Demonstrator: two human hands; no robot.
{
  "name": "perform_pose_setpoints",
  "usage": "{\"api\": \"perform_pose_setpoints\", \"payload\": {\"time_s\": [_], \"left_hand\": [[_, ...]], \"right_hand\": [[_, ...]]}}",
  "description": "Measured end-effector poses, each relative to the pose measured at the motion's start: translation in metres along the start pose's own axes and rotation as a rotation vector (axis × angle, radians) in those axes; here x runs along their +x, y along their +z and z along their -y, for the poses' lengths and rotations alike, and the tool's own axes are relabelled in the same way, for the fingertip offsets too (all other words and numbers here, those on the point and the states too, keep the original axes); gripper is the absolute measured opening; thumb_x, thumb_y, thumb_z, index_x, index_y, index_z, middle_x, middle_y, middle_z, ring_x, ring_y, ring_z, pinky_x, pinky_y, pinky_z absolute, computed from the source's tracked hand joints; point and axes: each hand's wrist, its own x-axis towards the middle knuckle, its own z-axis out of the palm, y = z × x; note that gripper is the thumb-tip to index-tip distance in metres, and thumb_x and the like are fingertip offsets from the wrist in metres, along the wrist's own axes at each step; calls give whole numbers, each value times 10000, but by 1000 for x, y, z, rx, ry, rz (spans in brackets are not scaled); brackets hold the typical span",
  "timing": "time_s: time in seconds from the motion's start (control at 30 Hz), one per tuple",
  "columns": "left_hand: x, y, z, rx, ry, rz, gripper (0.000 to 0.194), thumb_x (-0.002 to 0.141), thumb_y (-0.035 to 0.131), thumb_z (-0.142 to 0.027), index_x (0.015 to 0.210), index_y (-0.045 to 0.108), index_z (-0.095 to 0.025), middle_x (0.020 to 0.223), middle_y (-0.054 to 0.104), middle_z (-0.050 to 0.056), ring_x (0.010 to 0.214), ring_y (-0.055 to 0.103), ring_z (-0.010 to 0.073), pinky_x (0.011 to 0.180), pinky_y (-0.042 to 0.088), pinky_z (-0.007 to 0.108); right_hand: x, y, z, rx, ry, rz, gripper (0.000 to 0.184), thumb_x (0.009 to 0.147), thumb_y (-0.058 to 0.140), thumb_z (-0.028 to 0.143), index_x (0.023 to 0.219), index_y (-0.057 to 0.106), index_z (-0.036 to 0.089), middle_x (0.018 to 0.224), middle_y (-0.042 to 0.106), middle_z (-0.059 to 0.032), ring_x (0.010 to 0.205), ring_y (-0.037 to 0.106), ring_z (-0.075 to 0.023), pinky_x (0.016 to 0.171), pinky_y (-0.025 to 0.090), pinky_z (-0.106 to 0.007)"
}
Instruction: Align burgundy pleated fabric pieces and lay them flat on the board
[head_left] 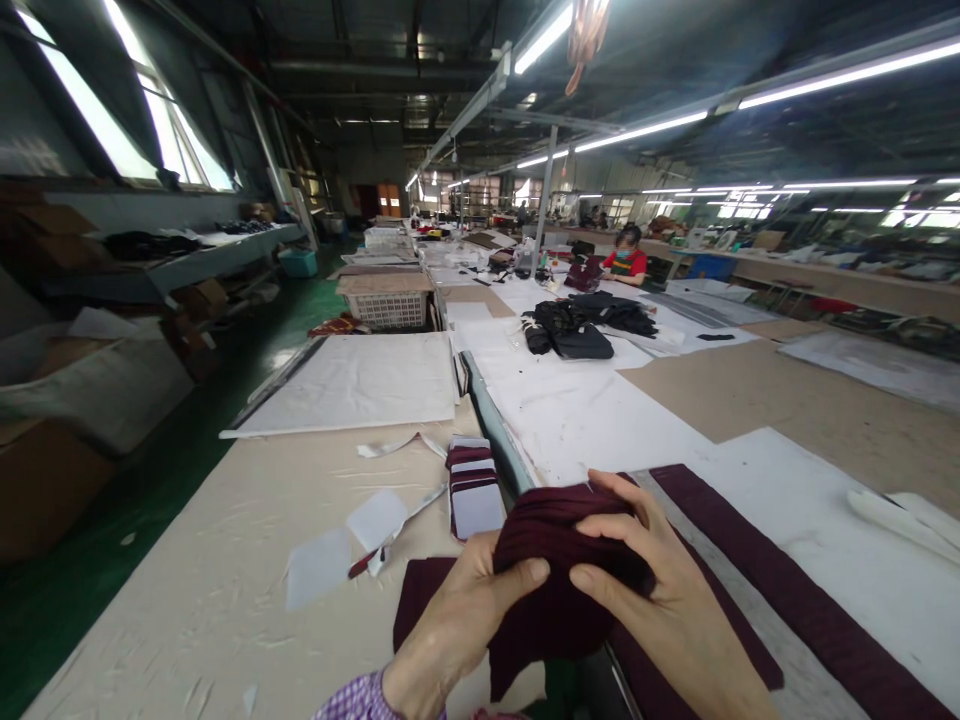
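Observation:
A bunched piece of maroon fabric [555, 520] is held up between my two hands, over the near edge of the table. My left hand [469, 600] grips its left side, thumb pressed on the front. Around the right side curl the fingers of my right hand [652, 570], with the thumb in front. Part of the cloth hangs down below my hands. Left of it lies a flat maroon piece [420, 590]. Long maroon strips [780, 560] stretch over the table to the right. Beyond my left hand sits a stack of maroon pieces with pale cards [474, 490].
White paper pieces [319, 568] and a small tool with a red handle [361, 565] lie on the left table. A black garment pile [577, 325] rests farther off. A person in red [626, 262] sits at the far table. A plastic crate [390, 308] stands beyond the white sheet.

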Motion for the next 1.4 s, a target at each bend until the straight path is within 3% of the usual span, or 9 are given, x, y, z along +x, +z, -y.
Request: {"api": "perform_pose_setpoints", "payload": {"time_s": [0.2, 0.3, 0.4, 0.53, 0.9, 1.03, 1.13, 1.2, 1.4], "left_hand": [[2, -6, -7, -173, 85, -140, 107, 730, 724, -175, 834, 726, -151, 764, 749, 52, 662, 665, 145, 666, 501, 245], [3, -4, -6, -207, 98, -149, 138, 714, 733, -160, 851, 723, -147, 789, 756, 61, 716, 695, 183, 695, 528, 270], [3, -2, -4, -226, 79, -124, 194, 704, 736, -150, 898, 722, -139, 836, 761, 81, 745, 705, 205, 715, 544, 293], [3, -3, -4, -250, 72, -83, 216, 703, 734, -121, 917, 730, -154, 863, 764, 75, 761, 707, 188, 748, 543, 282], [3, -7, -2, -246, 65, -128, 232, 696, 742, -148, 926, 714, -133, 862, 762, 96, 771, 710, 217, 758, 552, 324], [4, -9, -5, -219, 72, -124, 187, 693, 746, -154, 876, 716, -133, 807, 760, 84, 717, 706, 198, 711, 546, 293], [3, -10, -6, -193, 78, -93, 154, 693, 745, -157, 843, 720, -131, 807, 759, 83, 709, 700, 188, 694, 530, 274], [3, -10, -5, -170, 59, -54, 144, 694, 747, -168, 831, 723, -128, 822, 758, 87, 709, 696, 184, 694, 519, 270], [2, -14, -3, -144, 25, -28, 187, 680, 766, -192, 856, 735, -140, 810, 758, 70, 714, 686, 167, 710, 500, 262]], "right_hand": [[-10, 9, -16, 395, 209, 53, 229, 774, 660, 424, 870, 716, 224, 1226, 585, -96, 1114, 582, -287, 868, 541, -347], [-17, 15, -10, 532, 355, 130, 357, 808, 630, 442, 1049, 704, 189, 1076, 699, -94, 970, 657, -265, 835, 560, -346], [-22, 18, -4, 543, 421, 70, 373, 791, 652, 451, 1032, 725, 176, 982, 741, -67, 906, 674, -250, 814, 559, -312], [-23, 18, -10, 518, 390, 39, 348, 768, 689, 433, 1025, 734, 202, 935, 752, -41, 880, 679, -234, 780, 554, -256], [-26, 28, -8, 613, 420, 20, 320, 791, 664, 427, 1018, 713, 206, 978, 731, -50, 914, 667, -241, 852, 539, -303], [-21, 24, -17, 396, 206, -94, 230, 801, 656, 379, 983, 669, 239, 1231, 586, -66, 1090, 590, -248, 871, 535, -303], [-11, 15, -21, 234, 17, -210, 234, 806, 651, 343, 1034, 620, 296, 1351, 459, -41, 1257, 456, -258, 1052, 397, -425], [-6, 11, -20, 212, -22, -192, 250, 803, 655, 345, 1046, 616, 304, 1373, 441, -43, 1311, 389, -272, 1103, 309, -483], [-3, 13, -25, 544, 199, -6, 358, 783, 693, 368, 1116, 578, 302, 1339, 525, -73, 1193, 542, -262, 959, 496, -360]]}}
